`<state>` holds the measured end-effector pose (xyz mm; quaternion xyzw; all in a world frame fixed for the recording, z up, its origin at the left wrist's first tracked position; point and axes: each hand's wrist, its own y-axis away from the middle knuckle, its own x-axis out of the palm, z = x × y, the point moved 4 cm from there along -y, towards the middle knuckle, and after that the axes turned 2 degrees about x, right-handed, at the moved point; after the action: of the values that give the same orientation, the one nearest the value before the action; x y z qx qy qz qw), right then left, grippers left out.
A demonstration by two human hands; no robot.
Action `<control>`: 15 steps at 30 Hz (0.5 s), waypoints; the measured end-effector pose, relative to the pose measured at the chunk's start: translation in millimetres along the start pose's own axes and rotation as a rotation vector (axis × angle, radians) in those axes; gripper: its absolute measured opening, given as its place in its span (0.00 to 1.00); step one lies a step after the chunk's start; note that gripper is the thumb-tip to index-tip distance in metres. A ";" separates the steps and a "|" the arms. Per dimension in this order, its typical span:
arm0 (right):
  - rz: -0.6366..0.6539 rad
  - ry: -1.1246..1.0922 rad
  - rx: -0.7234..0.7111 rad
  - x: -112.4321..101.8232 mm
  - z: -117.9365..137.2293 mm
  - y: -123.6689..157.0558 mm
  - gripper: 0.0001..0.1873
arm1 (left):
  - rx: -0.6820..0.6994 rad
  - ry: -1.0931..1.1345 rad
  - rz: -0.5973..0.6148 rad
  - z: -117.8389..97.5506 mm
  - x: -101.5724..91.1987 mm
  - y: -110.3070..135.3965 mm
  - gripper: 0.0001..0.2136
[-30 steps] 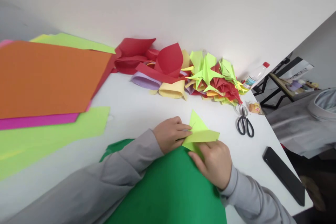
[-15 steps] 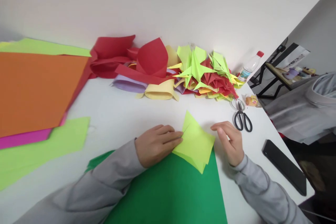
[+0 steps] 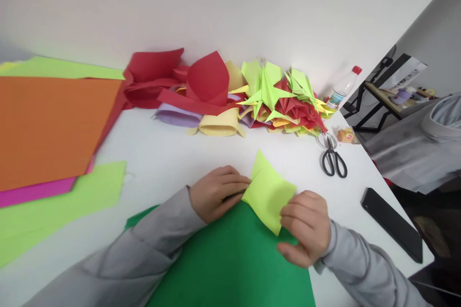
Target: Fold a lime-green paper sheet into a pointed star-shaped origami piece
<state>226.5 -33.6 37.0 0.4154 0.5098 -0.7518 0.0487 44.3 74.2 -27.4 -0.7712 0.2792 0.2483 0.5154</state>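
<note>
A small folded sheet of yellow-green paper [image 3: 269,191] lies partly on a large green sheet [image 3: 234,259], one pointed corner toward the wall. My left hand [image 3: 219,194] grips its left corner, fingers together; the thumb is mostly hidden. At the paper's right edge is my right hand [image 3: 306,228], slightly blurred, its fingers bent over the lower right corner. The right thumb stands apart from the fingers, over the green sheet, with nothing pinched between them.
Along the wall lie red paper shapes [image 3: 208,79] and a heap of folded paper stars [image 3: 268,93]. Scissors [image 3: 334,160], a black phone [image 3: 392,225], a bottle [image 3: 342,88] and a wrapped snack [image 3: 345,135] are on the right. Orange sheets [image 3: 54,129] cover the left. Beyond the table's edge hangs grey clothing [image 3: 406,148].
My right hand has come left and down onto the right edge of the yellow-green paper, from beside it. The left hand stays at its corner. The view has shifted slightly.
</note>
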 end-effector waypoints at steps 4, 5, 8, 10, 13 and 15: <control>-0.052 -0.026 0.162 5.1 -18.7 -0.6 0.11 | -0.021 0.089 -0.086 -9.5 -7.6 -3.3 0.17; -0.074 -0.052 0.257 5.3 -27.8 0.9 0.11 | -0.015 0.103 -0.089 -12.8 -7.2 -3.6 0.17; -0.105 -0.090 0.430 6.4 -47.0 6.3 0.12 | 0.004 0.105 -0.041 -21.1 2.8 -2.7 0.22; -0.126 -0.095 0.463 6.7 -51.2 9.1 0.13 | 0.015 0.093 -0.015 -24.6 11.8 -0.7 0.25; -0.234 -0.063 0.425 0.2 -45.5 11.6 0.14 | -0.004 0.085 -0.024 -26.4 19.1 1.3 0.18; -0.312 -0.001 0.324 -7.1 -34.5 11.7 0.15 | -0.076 0.079 -0.051 -25.1 17.9 0.3 0.13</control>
<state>256.7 -13.8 28.6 0.3336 0.4405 -0.8224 -0.1351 59.4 47.5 -30.9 -0.8063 0.2701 0.2148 0.4805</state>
